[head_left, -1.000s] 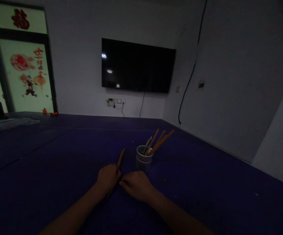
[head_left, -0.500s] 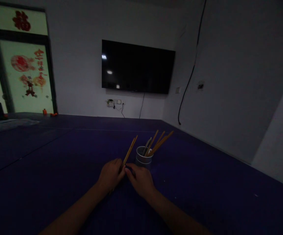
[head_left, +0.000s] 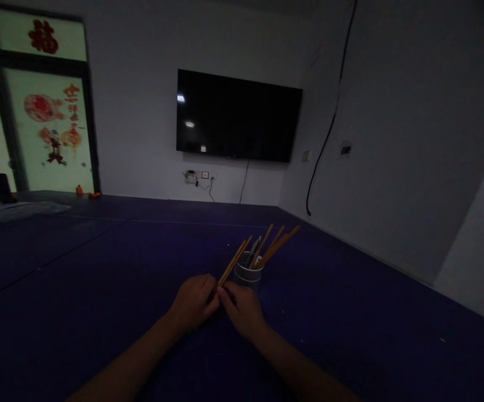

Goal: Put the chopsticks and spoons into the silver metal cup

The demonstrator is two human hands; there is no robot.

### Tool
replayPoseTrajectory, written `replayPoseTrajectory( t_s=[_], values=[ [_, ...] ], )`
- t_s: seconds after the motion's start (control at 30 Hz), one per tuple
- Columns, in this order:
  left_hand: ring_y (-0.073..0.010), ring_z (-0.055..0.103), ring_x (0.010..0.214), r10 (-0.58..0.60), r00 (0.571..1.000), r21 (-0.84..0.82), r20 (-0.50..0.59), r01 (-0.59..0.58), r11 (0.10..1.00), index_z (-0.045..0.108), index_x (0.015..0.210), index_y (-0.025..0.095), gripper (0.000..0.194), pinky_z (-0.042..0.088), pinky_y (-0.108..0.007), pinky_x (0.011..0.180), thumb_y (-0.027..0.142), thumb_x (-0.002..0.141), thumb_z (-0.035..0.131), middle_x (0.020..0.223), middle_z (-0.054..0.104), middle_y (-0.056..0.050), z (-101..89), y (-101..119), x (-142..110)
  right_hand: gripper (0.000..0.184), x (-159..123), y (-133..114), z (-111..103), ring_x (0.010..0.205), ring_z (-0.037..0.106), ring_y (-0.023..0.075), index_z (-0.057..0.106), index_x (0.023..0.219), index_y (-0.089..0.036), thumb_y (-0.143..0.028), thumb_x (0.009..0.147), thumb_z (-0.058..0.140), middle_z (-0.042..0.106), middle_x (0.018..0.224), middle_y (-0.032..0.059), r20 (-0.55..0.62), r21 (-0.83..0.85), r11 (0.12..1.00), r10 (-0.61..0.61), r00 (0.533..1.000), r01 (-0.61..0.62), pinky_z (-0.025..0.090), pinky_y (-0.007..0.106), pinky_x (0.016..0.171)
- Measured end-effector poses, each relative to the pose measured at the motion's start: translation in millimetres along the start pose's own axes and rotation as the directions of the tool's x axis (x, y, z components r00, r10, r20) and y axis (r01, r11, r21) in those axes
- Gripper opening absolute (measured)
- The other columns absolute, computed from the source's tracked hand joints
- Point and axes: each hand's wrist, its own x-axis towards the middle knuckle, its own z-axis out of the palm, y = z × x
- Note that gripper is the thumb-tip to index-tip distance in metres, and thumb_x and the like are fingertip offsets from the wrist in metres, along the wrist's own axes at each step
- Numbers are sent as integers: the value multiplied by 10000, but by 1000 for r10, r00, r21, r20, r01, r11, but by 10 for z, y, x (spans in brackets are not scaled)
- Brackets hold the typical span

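My left hand (head_left: 194,301) and my right hand (head_left: 242,307) meet over the dark purple surface (head_left: 99,268), fingers pinched together on a pair of wooden chopsticks (head_left: 234,261). The chopsticks slant up and to the right, their tips near the rim of a small grey cup (head_left: 247,274). The cup stands just beyond my right hand and holds several more chopsticks (head_left: 278,244) and what looks like a metal utensil. The room is dim.
A black wall television (head_left: 237,116) hangs on the far wall above a socket with cables (head_left: 198,176). A glass door with red paper decorations (head_left: 53,123) is at the far left. The right wall (head_left: 413,139) borders the surface.
The chopsticks have swung from pointing up-left of the cup to leaning right, tips now at the cup. Both hands moved slightly forward and closer together.
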Motion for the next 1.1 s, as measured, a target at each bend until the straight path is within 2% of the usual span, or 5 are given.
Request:
replayPoseTrajectory(
  t_s=[0.33,0.6,0.87,1.1],
  values=[
    [-129,491,605,26,999,-11,-23,-26,1000,481,709,185,212,395,-259,610,281,833,338,648,545,-21,1,-6,-8,364,10,41,51,631,572,123,616,858,-180,-430,897,354,641,705,15,1,187,982,21,1000,-21,381,209,575],
    [-132,496,614,57,997,-6,-52,-57,998,486,720,187,200,403,-261,619,275,826,342,646,539,-22,33,-31,-18,406,19,82,100,571,519,111,597,787,-166,-465,890,342,601,635,8,-13,213,977,35,999,-31,365,213,540],
    [-127,496,597,66,997,-15,-29,-66,998,476,711,189,193,386,-249,595,267,830,345,648,539,-18,4,-13,-9,415,20,88,109,492,453,89,547,688,-165,-485,876,359,507,538,-24,-21,262,964,54,998,-47,324,203,479],
    [-130,509,614,71,997,-20,-17,-71,997,481,724,186,179,386,-249,599,251,829,352,667,552,-20,10,12,-12,424,24,97,117,485,453,90,536,668,-164,-492,872,360,503,532,-23,-15,303,951,69,997,-61,320,204,473]
  ],
)
